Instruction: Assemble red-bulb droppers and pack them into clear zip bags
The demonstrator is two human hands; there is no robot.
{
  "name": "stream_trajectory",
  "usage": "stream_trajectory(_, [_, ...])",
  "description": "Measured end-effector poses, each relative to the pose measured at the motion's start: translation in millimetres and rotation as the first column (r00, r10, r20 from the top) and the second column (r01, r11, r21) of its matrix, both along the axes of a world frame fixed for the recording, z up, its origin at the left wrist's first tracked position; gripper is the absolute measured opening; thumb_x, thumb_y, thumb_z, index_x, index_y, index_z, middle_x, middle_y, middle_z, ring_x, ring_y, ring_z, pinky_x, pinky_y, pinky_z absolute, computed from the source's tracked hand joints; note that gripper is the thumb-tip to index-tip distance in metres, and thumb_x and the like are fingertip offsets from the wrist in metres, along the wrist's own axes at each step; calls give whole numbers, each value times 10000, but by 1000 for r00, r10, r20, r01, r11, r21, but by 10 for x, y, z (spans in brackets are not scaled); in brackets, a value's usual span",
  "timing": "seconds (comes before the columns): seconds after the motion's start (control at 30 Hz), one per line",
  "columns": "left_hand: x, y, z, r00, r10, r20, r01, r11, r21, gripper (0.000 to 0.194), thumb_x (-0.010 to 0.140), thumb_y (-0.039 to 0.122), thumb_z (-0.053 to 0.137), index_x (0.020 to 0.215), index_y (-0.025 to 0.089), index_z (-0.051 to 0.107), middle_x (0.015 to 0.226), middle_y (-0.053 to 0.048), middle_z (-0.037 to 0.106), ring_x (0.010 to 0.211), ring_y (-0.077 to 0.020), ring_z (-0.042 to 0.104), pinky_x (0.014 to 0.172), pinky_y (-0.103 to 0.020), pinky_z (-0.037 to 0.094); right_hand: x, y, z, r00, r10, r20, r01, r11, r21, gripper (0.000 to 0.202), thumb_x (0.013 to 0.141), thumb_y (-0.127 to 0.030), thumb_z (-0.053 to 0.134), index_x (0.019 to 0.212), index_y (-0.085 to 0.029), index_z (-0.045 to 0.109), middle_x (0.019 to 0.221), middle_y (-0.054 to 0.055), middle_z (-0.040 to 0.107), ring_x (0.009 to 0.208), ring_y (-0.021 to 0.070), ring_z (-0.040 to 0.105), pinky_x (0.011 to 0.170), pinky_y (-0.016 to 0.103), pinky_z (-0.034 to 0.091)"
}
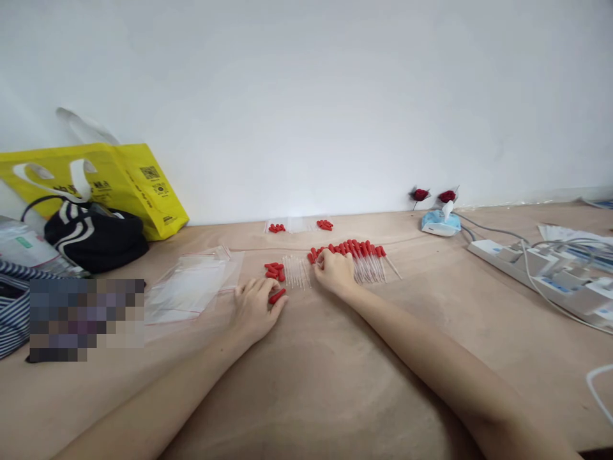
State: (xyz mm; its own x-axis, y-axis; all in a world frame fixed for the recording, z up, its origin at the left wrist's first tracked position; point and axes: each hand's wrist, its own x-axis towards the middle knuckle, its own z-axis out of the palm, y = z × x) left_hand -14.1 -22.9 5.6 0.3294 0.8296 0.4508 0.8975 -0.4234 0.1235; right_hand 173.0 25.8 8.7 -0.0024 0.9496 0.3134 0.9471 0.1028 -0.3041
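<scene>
My left hand (253, 310) rests on the table with its fingers curled, holding a red bulb-shaped cap (277, 296) between thumb and forefinger. Just beyond it lies a small pile of similar red caps (274, 271). To the right of that pile is a row of thin white sticks (297, 273), like cotton swabs. My right hand (334, 271) is closed at the left end of a row of sticks topped with red caps (354, 249). Its fingertips are beside the red tops, and what they pinch is hidden.
Clear zip bags (191, 287) lie left of my left hand. Two small bags of red caps (324, 225) lie near the wall. A yellow bag (158, 198) and black pouch (100, 239) stand at left. Tissues (440, 223) and a power strip (502, 254) with cables are at right.
</scene>
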Motion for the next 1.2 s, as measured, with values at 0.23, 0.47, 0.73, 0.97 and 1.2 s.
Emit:
stream_trajectory(0.23, [-16,25,-29,1000,-21,-17,22,998,59,64,772,246,508,729,199,507,754,-13,637,767,-227,528,659,-338,258,-21,49,-34,1000,-11,29,11,1000,2,224,798,-306,420,820,-174,600,782,81,655,823,208,568,757,344,216])
stream_trajectory(0.47, [24,-23,-3,997,-75,-1,75,992,105,48,780,221,473,747,189,485,738,-10,627,740,-202,544,700,-346,265,-182,8,69,998,-5,65,7,999,-33,250,792,-313,418,797,-180,630,802,88,664,797,212,580,763,370,213])
stream_trajectory(0.73, [56,-75,-3,995,-97,-26,99,991,91,108,758,276,524,823,194,551,818,-38,643,816,-230,546,713,-376,256,-340,84,81,993,-23,117,40,988,-149,177,716,-194,499,754,-129,659,775,141,671,761,240,603,797,408,201])
stream_trajectory(0.97, [33,-69,-24,995,-81,-54,85,992,90,138,791,289,500,721,190,567,783,-40,627,791,-230,531,673,-362,257,-363,2,131,992,10,127,8,990,-141,200,763,-138,453,804,-88,643,830,180,656,837,278,581,786,407,235])
stream_trajectory(1.2, [86,-94,-26,978,-201,51,201,980,7,112,838,250,443,836,190,538,818,-24,652,788,-193,549,734,-363,251,320,-371,66,949,315,30,-316,949,18,179,873,-201,363,895,-128,525,882,96,620,805,179,541,703,283,321])
